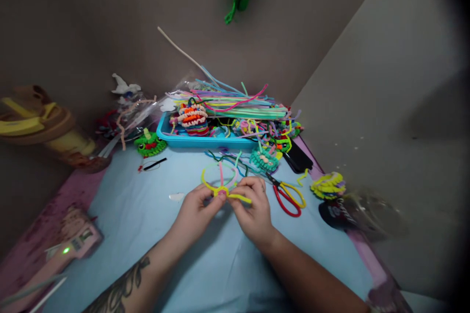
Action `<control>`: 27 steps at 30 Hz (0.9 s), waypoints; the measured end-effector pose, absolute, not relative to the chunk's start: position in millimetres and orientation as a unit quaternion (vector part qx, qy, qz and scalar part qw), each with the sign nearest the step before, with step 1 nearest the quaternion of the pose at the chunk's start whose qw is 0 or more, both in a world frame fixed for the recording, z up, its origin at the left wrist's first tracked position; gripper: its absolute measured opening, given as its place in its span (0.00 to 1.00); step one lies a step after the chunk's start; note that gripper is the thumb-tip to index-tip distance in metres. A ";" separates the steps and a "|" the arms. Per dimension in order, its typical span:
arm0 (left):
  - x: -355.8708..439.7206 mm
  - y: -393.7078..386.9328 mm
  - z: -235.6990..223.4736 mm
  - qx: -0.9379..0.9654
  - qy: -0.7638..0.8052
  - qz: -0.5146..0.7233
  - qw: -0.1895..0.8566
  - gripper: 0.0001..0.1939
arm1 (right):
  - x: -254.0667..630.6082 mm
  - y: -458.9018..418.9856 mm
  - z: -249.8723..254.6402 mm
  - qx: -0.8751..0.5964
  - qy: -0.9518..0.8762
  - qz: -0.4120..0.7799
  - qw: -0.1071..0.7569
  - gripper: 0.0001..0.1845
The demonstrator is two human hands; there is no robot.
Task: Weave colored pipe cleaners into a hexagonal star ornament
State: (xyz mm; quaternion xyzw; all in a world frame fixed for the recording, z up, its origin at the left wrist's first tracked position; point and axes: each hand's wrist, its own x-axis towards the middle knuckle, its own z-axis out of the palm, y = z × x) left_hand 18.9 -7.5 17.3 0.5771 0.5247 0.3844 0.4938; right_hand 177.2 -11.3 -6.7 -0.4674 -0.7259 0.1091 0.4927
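My left hand point(200, 205) and my right hand point(253, 208) meet over the light blue table cover point(147, 215), both pinched on a yellow pipe cleaner loop point(216, 176) with a pink strand crossing it. The loop stands out beyond my fingertips, and a yellow tail runs along under my right fingers. Red and yellow scissors point(288, 195) lie just right of my right hand. A teal pipe cleaner figure point(263, 160) sits just beyond the loop.
A blue tray point(198, 141) at the back holds several coloured pipe cleaners and woven pieces. A green frog figure point(150, 145) lies left of it, a yellow woven piece point(328, 185) at the right, a black phone point(298, 159), and a pink glue gun point(69, 249) near left.
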 end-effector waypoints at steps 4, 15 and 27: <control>19.4 -6.9 17.8 0.619 0.500 0.381 0.471 0.10 | 175.4 -9.0 -7.5 -0.473 -0.709 0.166 0.497 0.04; 17.4 -1.6 15.2 0.593 0.522 0.380 0.481 0.12 | 179.3 -6.6 -10.1 -0.482 -0.675 0.188 0.525 0.06; 12.4 0.2 16.2 0.632 0.488 0.324 0.508 0.14 | 199.3 0.3 2.6 -0.377 -0.754 0.196 0.501 0.05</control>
